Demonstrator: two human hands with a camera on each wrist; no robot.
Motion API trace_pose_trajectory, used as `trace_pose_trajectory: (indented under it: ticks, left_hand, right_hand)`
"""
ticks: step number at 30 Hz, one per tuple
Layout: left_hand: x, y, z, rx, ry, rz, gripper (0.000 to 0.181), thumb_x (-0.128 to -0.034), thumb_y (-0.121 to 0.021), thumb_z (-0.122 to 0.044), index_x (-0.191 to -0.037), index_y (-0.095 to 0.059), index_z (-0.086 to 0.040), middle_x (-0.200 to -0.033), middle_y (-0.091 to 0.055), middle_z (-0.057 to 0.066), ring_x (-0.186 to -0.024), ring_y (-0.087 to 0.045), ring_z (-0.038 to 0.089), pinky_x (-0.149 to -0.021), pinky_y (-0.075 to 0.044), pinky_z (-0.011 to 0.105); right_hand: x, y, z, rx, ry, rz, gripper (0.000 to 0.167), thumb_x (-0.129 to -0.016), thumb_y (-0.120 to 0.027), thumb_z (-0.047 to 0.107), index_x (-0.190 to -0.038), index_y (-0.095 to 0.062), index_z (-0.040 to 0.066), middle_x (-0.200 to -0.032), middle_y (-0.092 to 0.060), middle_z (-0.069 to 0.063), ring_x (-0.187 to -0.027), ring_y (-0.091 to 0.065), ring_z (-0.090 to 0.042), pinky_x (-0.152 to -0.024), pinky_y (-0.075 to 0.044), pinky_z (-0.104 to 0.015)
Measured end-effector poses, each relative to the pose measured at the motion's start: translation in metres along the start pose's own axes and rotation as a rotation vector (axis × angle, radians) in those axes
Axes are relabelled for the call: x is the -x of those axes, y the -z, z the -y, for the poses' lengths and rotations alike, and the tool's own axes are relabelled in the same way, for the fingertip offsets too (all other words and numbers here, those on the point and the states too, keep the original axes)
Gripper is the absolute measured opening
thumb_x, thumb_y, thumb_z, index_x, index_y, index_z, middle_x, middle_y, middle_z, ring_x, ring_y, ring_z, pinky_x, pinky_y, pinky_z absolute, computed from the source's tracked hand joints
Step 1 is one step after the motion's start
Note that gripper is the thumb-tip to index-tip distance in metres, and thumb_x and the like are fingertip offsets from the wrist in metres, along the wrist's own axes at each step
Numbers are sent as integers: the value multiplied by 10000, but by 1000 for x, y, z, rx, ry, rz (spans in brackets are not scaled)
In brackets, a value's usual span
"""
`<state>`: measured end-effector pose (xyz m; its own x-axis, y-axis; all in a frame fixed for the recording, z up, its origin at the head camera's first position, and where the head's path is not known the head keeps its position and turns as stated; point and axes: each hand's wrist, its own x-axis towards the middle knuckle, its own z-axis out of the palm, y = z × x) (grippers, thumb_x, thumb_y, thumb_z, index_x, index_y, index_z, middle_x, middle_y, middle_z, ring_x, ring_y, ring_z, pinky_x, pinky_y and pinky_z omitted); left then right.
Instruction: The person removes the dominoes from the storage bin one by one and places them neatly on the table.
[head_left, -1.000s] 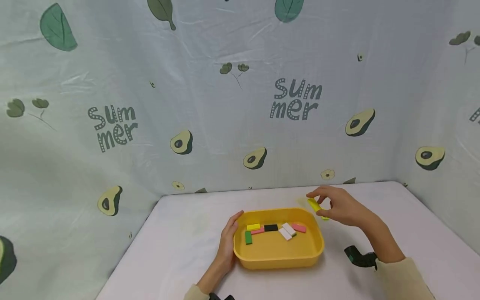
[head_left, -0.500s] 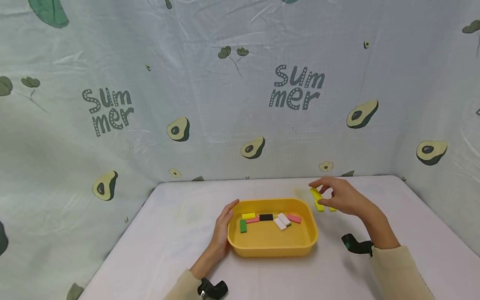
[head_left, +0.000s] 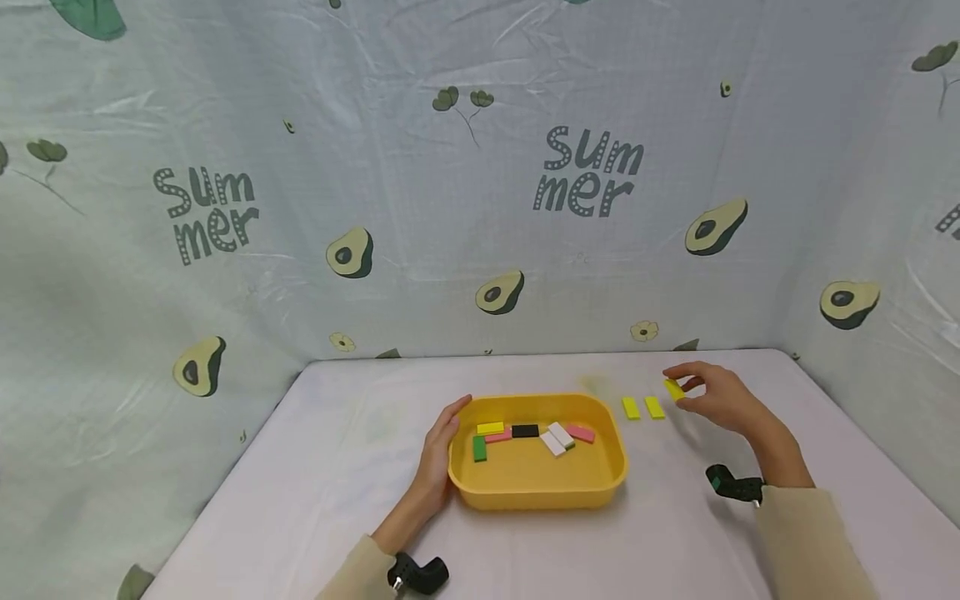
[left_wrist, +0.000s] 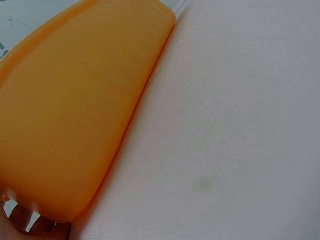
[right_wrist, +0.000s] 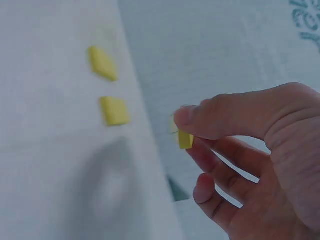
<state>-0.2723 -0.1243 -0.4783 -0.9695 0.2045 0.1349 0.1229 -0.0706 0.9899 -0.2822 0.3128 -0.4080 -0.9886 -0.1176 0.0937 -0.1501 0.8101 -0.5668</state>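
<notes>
The right hand [head_left: 725,402] pinches a yellow block [head_left: 674,389] above the table's back right; in the right wrist view the thumb and a finger of that hand [right_wrist: 250,145] hold the yellow block [right_wrist: 185,139]. Two more yellow blocks [head_left: 631,407] [head_left: 655,407] lie side by side on the table just left of it. My left hand [head_left: 437,454] rests against the left wall of a yellow tray [head_left: 536,500], its fingers along the outside; in the left wrist view, fingertips [left_wrist: 42,227] touch the tray [left_wrist: 75,110] at its lower end.
Inside the tray lie a yellow block [head_left: 491,427], a green one [head_left: 479,448], a black one [head_left: 525,431], pink blocks [head_left: 581,433] and white blocks [head_left: 553,442]. A printed curtain [head_left: 420,208] stands behind the white table [head_left: 337,467].
The right hand has moved right, a yellow block still pinched, leaving two yellow blocks in view on the table. The left hand stays at the tray. The head view has tilted down.
</notes>
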Motion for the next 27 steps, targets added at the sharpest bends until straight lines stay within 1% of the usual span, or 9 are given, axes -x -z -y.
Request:
trace_pose_trajectory:
  ticks: [4, 9, 12, 15, 21, 23, 27]
  left_hand:
    - [-1, 2, -1, -13, 0, -3, 506, -1124, -264, -257, -1598, -376, -122, -1690, -314, 114, -1563, -288, 341, -1309, -164, 542]
    - [-2, 3, 0, -9, -12, -8, 503, -1124, -266, -258, -1591, -388, -113, -1683, -325, 124, -1558, -294, 351, -1309, -156, 549]
    - [-2, 2, 3, -5, -5, 0, 503, -1126, -264, -252, -1594, -382, -114, -1686, -320, 123, -1560, -291, 347, -1310, -159, 543]
    - [-3, 2, 2, -1, -9, -2, 503, -1126, -264, -247, -1593, -381, -103, -1684, -323, 126, -1560, -291, 348, -1310, -159, 544]
    - [-2, 3, 2, -3, -10, -1, 506, -1128, -258, -244, -1593, -375, -83, -1681, -327, 134, -1560, -287, 354, -1309, -159, 550]
    - [-3, 2, 4, 4, -9, 0, 508, -1127, -260, -247, -1594, -373, -85, -1680, -327, 135, -1558, -291, 353, -1308, -163, 549]
    - [-3, 1, 3, 19, -20, -2, 516, -1126, -266, -256, -1598, -359, -70, -1678, -328, 139, -1556, -295, 353, -1308, -164, 548]
  right_hand:
    - [-6, -14, -18, -19, -73, 30, 519, -910, -693, 83, -1404, -576, -26, -1416, -563, -300, -1209, -563, -467, -950, -552, -598]
    - [-10, -25, -33, -31, -150, 43, 529, -895, -677, 51, -1405, -565, -30, -1418, -547, -315, -1220, -548, -486, -985, -539, -608]
    - [-10, -29, -38, -19, -165, 24, 516, -900, -667, 37, -1400, -566, -37, -1402, -553, -322, -1213, -545, -488, -1012, -515, -629]
    - [-12, -31, -39, -23, -169, 8, 522, -911, -672, 50, -1413, -553, -34, -1401, -550, -323, -1220, -535, -488, -1032, -491, -646]
    - [-10, -32, -40, -56, -229, 36, 647, -891, -718, 109, -1481, -480, -9, -1459, -481, -345, -1283, -492, -522, -1038, -481, -661]
    - [-9, -31, -41, -56, -230, 38, 651, -885, -725, 111, -1476, -481, -14, -1456, -481, -349, -1285, -488, -522, -1043, -475, -664]
    - [-10, -27, -39, -52, -196, 26, 599, -899, -713, 98, -1445, -506, -37, -1442, -507, -340, -1284, -489, -508, -1072, -446, -672]
